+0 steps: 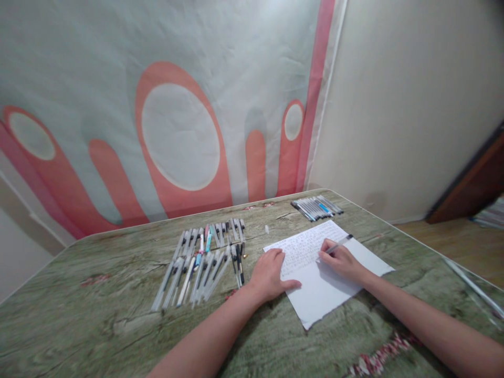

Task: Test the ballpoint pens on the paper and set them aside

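Observation:
A white sheet of paper [315, 299] lies at an angle on the table, with rows of small dark handwriting over its upper part. My right hand [340, 260] is closed around a clear pen [339, 244] with a dark end, its tip hidden by the fingers at the written lines. Spread over the paper's left edge is my left hand [271, 274], thumb apart from the fingers and nothing held. Left of it, two rows of pens [200, 275] lie side by side, mostly clear with dark parts, a few pink, teal or blue.
More pens [317, 208] lie grouped near the table's back right corner. A small pale piece [266, 229] sits behind the paper. A long clear object [474, 287] rests at the right edge of the wood-patterned table [98, 315]. Behind hangs a patterned sheet [232, 63].

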A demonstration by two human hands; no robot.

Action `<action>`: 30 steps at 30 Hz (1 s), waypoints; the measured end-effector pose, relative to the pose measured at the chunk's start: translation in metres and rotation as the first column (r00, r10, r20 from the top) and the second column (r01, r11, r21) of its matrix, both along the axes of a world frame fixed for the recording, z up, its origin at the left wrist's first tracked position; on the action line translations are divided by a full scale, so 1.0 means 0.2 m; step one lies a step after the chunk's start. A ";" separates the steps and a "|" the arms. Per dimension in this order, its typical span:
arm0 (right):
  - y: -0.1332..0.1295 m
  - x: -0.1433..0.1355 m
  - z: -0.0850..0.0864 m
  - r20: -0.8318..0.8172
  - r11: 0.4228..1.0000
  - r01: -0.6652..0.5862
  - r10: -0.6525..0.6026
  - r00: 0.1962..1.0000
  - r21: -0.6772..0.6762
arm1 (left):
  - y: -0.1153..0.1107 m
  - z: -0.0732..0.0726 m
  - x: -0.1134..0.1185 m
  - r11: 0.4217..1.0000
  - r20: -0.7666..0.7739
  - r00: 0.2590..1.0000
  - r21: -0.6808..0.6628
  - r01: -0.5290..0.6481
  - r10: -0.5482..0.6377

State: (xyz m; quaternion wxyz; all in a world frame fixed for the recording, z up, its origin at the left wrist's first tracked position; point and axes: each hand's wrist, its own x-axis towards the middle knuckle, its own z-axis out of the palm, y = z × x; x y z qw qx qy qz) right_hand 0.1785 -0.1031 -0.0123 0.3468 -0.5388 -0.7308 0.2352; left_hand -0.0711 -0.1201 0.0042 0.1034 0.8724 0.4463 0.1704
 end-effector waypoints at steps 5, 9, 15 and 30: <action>0.01 0.00 -0.01 -0.033 0.998 0.056 -0.056 0.998 0.004 | 0.00 0.00 0.00 1.000 0.000 1.000 -0.002 0.006 -0.006; 0.01 0.00 0.00 -0.125 0.997 0.059 -0.064 0.990 -0.044 | 0.00 0.00 0.00 1.000 0.004 1.000 0.000 0.001 -0.001; 0.08 -0.06 0.02 -0.230 0.981 0.016 -0.061 0.971 -0.194 | -0.01 0.00 0.00 1.000 0.000 1.000 -0.006 0.001 -0.001; 0.37 -0.59 -0.02 -0.572 0.963 -0.061 -0.103 0.814 -0.261 | 0.03 0.05 -0.05 0.997 -0.011 0.997 -0.013 0.073 -0.073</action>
